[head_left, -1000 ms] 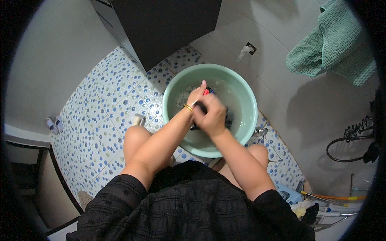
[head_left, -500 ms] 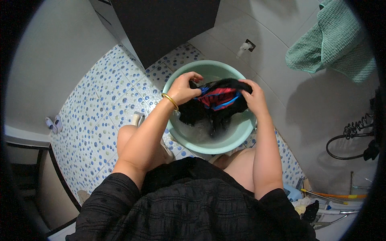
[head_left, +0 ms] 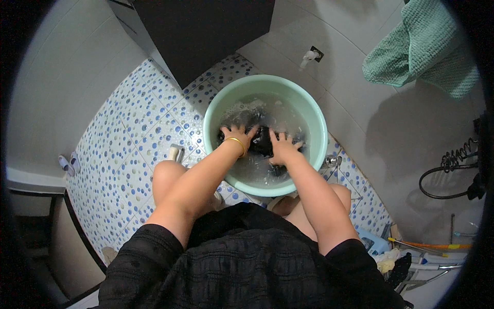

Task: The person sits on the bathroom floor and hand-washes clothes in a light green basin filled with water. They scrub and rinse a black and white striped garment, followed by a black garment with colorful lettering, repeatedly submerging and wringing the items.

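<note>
A round mint-green basin (head_left: 321, 129) of cloudy, sudsy water stands on the floor before my knees. Dark wet cloth (head_left: 261, 141) lies mostly under the water, its shape hard to make out. My left hand (head_left: 239, 138), with a gold bangle (head_left: 235, 146) at its wrist, presses on the cloth's left part with fingers spread. On the right part rests my right hand (head_left: 284, 148), its fingers spread too. Neither hand grips the cloth; some fingertips dip into the water.
Beyond the basin stands a dark cabinet (head_left: 206, 36). A wall tap (head_left: 311, 56) and a hanging green towel (head_left: 422, 51) are at the right. Slippers (head_left: 69, 164) lie far left on the dotted tile floor (head_left: 121, 149). A black coiled cord (head_left: 453, 159) hangs on the right wall.
Both hands have come down from holding the black, red and blue cloth above the basin. They have let go, and the cloth now lies in the water under spread palms.
</note>
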A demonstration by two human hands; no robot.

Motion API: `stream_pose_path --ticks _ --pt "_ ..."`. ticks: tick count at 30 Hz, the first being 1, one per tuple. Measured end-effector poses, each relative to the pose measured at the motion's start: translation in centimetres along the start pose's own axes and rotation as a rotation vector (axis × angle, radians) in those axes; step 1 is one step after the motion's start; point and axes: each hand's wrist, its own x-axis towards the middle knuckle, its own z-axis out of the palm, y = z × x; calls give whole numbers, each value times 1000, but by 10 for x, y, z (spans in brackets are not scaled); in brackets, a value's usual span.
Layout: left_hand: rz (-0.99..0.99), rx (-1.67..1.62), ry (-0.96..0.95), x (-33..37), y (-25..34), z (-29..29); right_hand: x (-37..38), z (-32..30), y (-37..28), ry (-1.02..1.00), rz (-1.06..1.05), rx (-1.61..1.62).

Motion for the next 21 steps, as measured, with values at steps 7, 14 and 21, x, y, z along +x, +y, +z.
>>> stream_pose_path --ticks 7,14,21 --pt "135 -1070 212 44 -21 16 52 11 15 577 -209 606" --pt "113 -2041 136 9 -7 -30 -27 -29 -45 1108 -398 665" --pt "139 -1655 506 -12 15 -21 -7 -37 -36 1197 -207 698"
